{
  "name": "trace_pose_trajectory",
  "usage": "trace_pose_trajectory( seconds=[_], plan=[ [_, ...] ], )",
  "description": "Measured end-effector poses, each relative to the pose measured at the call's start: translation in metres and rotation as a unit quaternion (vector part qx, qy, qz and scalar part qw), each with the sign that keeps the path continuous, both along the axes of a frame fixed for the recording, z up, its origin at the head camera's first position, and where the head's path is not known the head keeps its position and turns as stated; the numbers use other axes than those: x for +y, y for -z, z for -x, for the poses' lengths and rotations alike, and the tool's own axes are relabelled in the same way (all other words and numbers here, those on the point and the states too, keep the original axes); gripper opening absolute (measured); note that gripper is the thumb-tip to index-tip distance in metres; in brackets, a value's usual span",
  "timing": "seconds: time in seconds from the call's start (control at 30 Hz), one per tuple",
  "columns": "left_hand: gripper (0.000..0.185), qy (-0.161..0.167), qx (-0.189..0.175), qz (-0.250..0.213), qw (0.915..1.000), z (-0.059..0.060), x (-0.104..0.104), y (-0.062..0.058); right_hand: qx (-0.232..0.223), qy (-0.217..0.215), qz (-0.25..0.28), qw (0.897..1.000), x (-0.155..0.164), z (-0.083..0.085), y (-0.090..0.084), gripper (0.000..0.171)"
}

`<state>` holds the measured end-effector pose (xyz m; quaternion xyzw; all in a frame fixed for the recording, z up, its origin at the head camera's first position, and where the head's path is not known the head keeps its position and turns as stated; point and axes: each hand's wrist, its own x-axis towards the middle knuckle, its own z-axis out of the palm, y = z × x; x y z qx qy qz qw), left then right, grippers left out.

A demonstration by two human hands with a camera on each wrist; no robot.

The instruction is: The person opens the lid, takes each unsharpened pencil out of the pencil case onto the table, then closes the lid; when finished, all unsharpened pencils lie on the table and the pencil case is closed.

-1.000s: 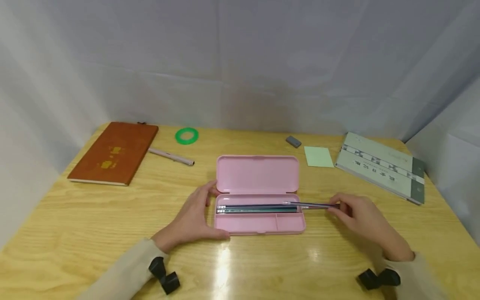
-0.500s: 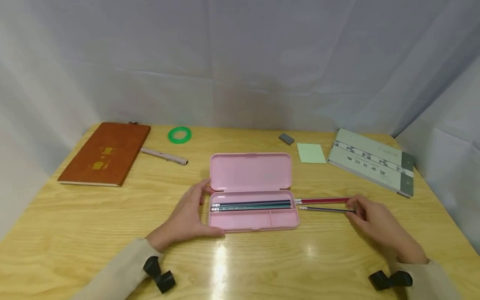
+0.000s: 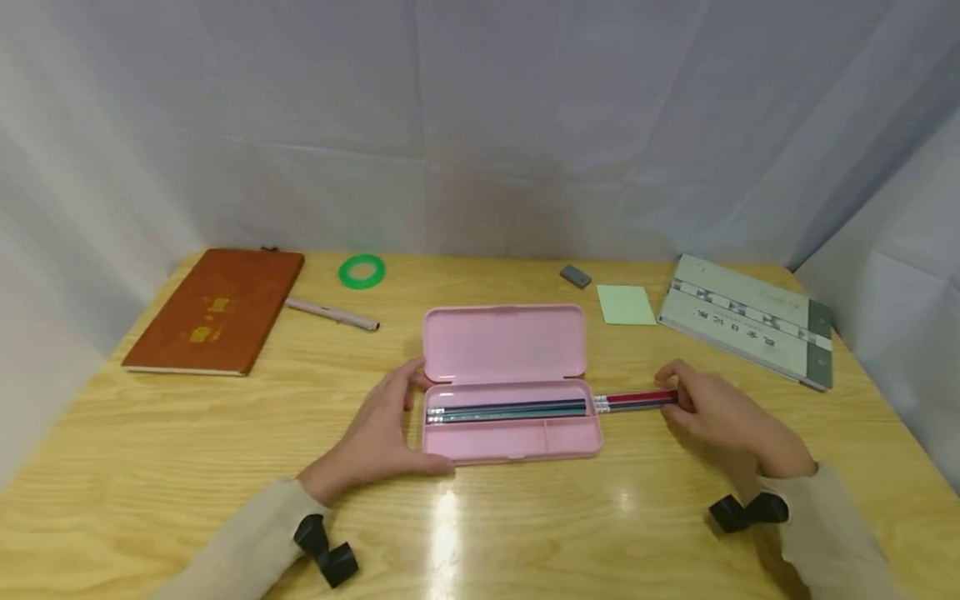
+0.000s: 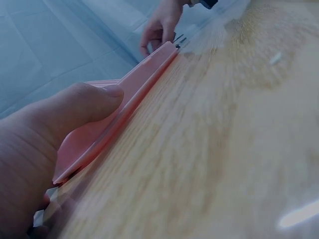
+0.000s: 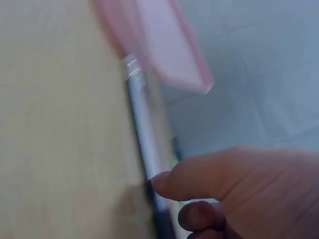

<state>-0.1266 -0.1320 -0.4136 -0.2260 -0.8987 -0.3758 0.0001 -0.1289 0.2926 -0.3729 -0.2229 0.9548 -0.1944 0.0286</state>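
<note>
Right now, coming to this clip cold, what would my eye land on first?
The open pink pencil case at the middle of the wooden table, with pencils lying in its long compartment. The left hand holds its left end, while the right hand grips two pencils lying just off its right end. Next, the bright green ring at the far left, beside a brown notebook.
</note>
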Motion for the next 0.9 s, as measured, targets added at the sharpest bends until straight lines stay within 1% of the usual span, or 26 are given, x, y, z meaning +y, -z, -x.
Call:
trace_pose_trajectory(
  seconds=[0.07, 0.13, 0.23, 0.3, 0.43, 0.5, 0.63, 0.7, 0.8, 0.9],
  plan=[
    [0.132, 0.000, 0.001, -0.004, 1.0000, 0.000, 0.001, 0.001, -0.010, -0.011, 0.000, 1.000, -0.009, 0.005, -0.008, 0.027],
    [0.131, 0.000, 0.004, -0.004, 1.0000, -0.001, 0.001, 0.002, -0.008, -0.025, 0.011, 1.000, -0.024, 0.010, -0.011, 0.022],
    [0.130, 0.000, 0.012, -0.006, 0.9999, -0.002, 0.001, 0.003, -0.001, -0.065, 0.035, 0.997, -0.053, 0.017, -0.010, 0.012],
    [0.130, 0.000, 0.017, -0.007, 0.9998, -0.002, 0.001, 0.003, -0.002, -0.094, 0.044, 0.995, -0.072, 0.020, -0.008, 0.008],
    [0.130, 0.003, 0.016, -0.011, 0.9998, -0.003, 0.002, 0.004, -0.014, -0.128, 0.026, 0.991, -0.101, 0.025, -0.003, 0.010],
    [0.130, 0.004, 0.016, -0.011, 0.9998, -0.003, 0.002, 0.004, -0.015, -0.135, 0.008, 0.991, -0.110, 0.026, -0.001, 0.010],
    [0.130, 0.005, 0.017, -0.008, 0.9998, -0.002, 0.002, 0.002, 0.001, -0.143, -0.010, 0.990, -0.119, 0.028, 0.002, 0.007],
    [0.130, 0.004, 0.016, -0.004, 0.9998, -0.002, 0.002, 0.001, 0.015, -0.136, -0.008, 0.991, -0.118, 0.027, 0.001, 0.006],
    [0.130, 0.001, 0.014, 0.001, 0.9999, -0.001, 0.001, 0.001, 0.032, -0.111, 0.008, 0.993, -0.109, 0.022, -0.001, 0.005],
    [0.130, -0.003, 0.013, 0.004, 0.9999, 0.000, -0.001, 0.001, 0.045, -0.078, 0.035, 0.995, -0.087, 0.015, -0.003, 0.005]
  ],
)
